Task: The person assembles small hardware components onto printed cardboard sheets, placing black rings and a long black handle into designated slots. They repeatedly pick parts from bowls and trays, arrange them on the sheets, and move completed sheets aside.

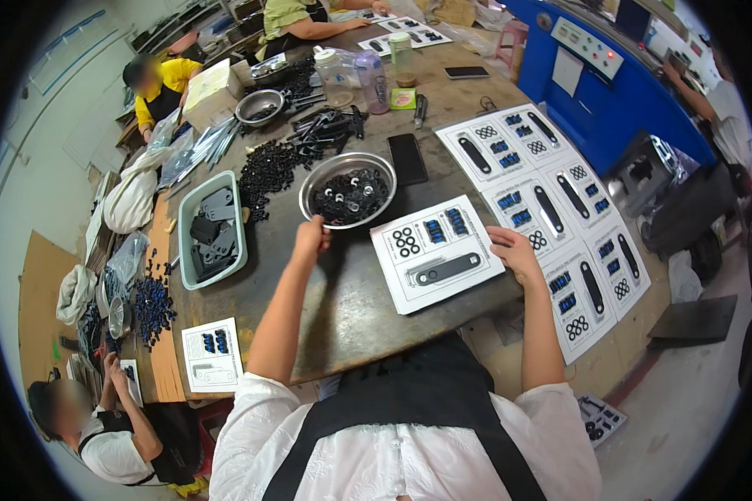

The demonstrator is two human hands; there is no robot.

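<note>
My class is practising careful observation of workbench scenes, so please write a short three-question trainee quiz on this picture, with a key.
1. Multiple choice: which is nearest the left hand?
A) the pink stool
B) the larger metal bowl
C) the green-lidded jar

2. Fill in: seen in the picture, the pale green tub lies to the ___ of the larger metal bowl.

3. True or false: the right hand is inside the larger metal bowl.

Key:
1. B
2. left
3. False; it is at the right edge of the white card stack.
</note>
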